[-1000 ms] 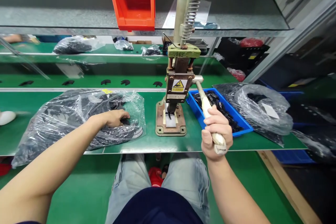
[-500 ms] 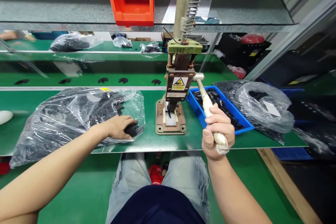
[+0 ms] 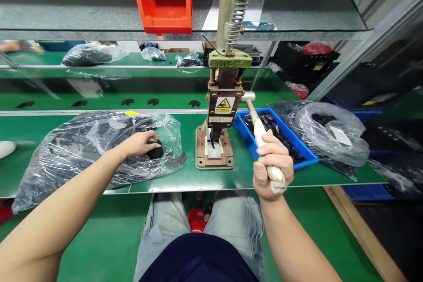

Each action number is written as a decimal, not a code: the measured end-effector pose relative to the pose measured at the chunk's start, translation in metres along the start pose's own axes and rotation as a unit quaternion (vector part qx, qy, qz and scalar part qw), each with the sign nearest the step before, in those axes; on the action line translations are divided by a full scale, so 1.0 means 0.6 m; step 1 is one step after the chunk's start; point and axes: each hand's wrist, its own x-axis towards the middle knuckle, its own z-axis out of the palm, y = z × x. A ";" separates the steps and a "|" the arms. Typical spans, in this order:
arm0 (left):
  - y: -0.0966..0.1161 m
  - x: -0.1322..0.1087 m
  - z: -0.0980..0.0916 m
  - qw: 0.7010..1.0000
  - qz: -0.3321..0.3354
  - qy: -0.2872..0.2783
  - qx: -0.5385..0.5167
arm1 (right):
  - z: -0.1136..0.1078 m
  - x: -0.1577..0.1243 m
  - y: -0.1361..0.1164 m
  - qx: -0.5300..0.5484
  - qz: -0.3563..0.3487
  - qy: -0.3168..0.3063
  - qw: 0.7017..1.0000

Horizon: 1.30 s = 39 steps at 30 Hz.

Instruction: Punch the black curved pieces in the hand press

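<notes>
My left hand [image 3: 142, 143] is closed on a black curved plastic part [image 3: 155, 150] at the open mouth of a clear plastic bag [image 3: 82, 145] full of similar dark parts. Another black curved part [image 3: 176, 161] pokes out at the bag's near right edge. With fingers wrapped round it, my right hand [image 3: 273, 165] grips the tape-wrapped lever [image 3: 258, 130] of a hand press [image 3: 224, 105]. The press stands on the green bench with its ram low over the base plate [image 3: 214, 153]. What lies under the ram is mostly hidden.
Right of the press sits a blue bin [image 3: 299, 143] of small black parts, beside another plastic bag [image 3: 333, 128]. Several black curved parts [image 3: 153, 102] lie in a row behind the rail. An orange bin [image 3: 167, 24] stands on the shelf above.
My left hand has lifted slightly and moved left, its fingers now closed on a black part. My right hand still holds the lever in nearly the same place.
</notes>
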 end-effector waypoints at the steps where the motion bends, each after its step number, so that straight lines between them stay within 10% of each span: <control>1: -0.004 0.001 -0.005 1.000 -0.003 0.001 -0.008 | 0.000 0.000 0.000 -0.001 0.000 0.001 1.000; 13: -0.024 -0.014 -0.025 0.993 0.019 -0.114 -0.032 | 0.003 0.000 0.001 -0.020 0.004 0.005 1.000; 18: 0.000 -0.022 -0.031 0.994 0.090 -0.064 0.027 | 0.002 0.000 0.001 -0.018 0.006 0.004 1.000; 23: 0.049 -0.035 -0.027 0.988 0.039 -0.054 -0.139 | 0.002 -0.001 0.001 -0.013 -0.001 0.001 1.000; 32: 0.173 0.007 0.077 0.922 0.066 0.056 -0.379 | 0.000 -0.002 -0.005 -0.024 -0.002 -0.010 1.000; 39: 0.234 0.068 0.143 0.902 0.009 -0.013 -0.432 | -0.004 -0.003 -0.005 -0.012 -0.002 -0.018 1.000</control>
